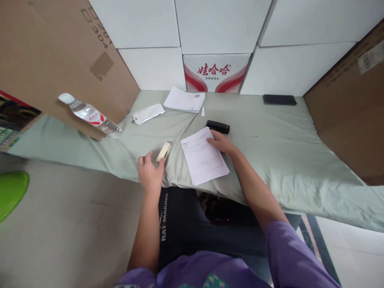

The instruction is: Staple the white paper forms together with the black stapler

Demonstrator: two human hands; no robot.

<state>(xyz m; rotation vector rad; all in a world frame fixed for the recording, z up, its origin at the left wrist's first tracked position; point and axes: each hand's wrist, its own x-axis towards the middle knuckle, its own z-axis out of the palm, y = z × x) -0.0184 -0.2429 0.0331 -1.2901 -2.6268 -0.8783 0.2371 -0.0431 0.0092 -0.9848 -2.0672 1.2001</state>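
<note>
Here, the left hand (150, 173) is resting near the front edge of the tabletop (285, 144), which is draped in a pale green, softly wrinkled cloth; its fingertips are pinching the near end of a small cream-coloured oblong block (163, 152) that is lying tilted toward one o'clock. The right hand (222, 143) is pressing flat, fingers spread narrow, on the upper right corner of a white printed paper sheet (204, 157), just beside the block at its three o'clock. A black stapler (218, 126) is sitting just beyond the right hand at twelve o'clock, nearly touching the fingertips.

Farther back, at eleven o'clock, a flat white pouch (148, 113) and a loose stack of white papers (185, 99) are lying apart from each other. A clear plastic water bottle with a red label (90, 115) is lying on its side at ten o'clock, leaning against a large brown cardboard sheet (60, 52). A black phone (279, 99) is lying flat at one o'clock, against the wall of smooth white cartons (216, 24). Another brown cardboard box (348, 108) is closing off the right side. The cloth to the right of the sheet is lying bare and open.
</note>
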